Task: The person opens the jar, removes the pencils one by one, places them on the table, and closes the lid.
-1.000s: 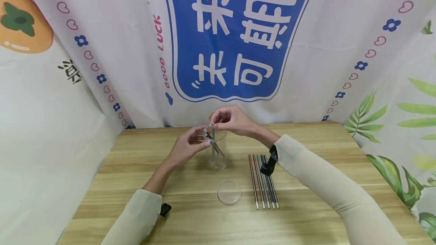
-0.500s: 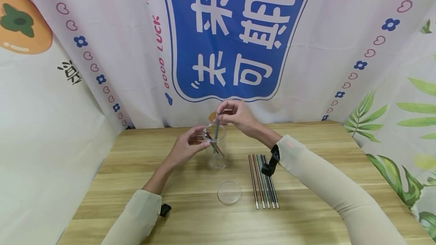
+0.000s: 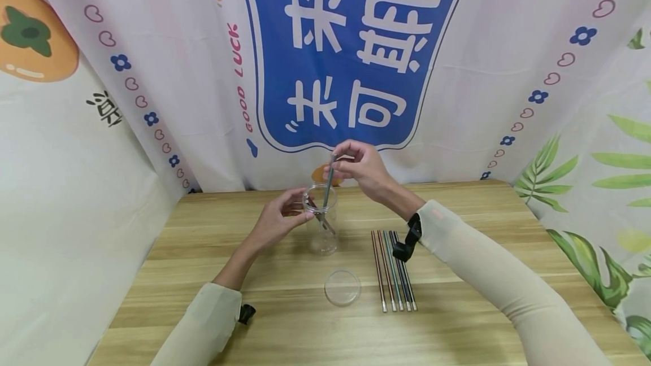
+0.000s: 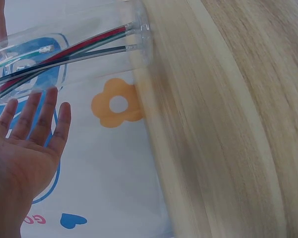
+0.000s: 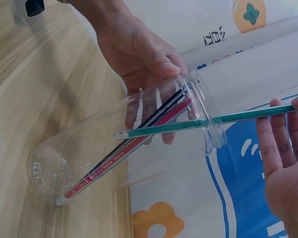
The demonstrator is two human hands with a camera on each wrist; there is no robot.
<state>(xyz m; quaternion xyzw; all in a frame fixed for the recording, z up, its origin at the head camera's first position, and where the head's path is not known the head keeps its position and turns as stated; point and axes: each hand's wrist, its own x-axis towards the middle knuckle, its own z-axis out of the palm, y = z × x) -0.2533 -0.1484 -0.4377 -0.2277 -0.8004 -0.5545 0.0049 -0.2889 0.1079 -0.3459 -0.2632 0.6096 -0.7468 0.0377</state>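
Note:
A clear plastic jar (image 3: 325,244) stands upright on the wooden table. My left hand (image 3: 277,216) holds it near the rim, thumb on the near side and fingers behind. Between thumb and fingers, my right hand (image 3: 363,168) pinches the upper end of a green pencil (image 5: 164,129) above the jar mouth. That pencil slants down through the opening, its eraser end still inside and off the bottom. A red pencil (image 5: 107,166) leans inside the jar with a black one (image 5: 151,116) and a greyish one, eraser ends down.
A round clear lid (image 3: 342,288) lies flat in front of the jar. To its right, several pencils (image 3: 391,275) are lined up side by side, eraser ends toward me. A printed cloth (image 3: 203,100) hangs behind the table (image 3: 178,264).
My right hand has risen and shifted right, drawing the green pencil partly up out of the jar. The left hand and the jar have stayed in place.

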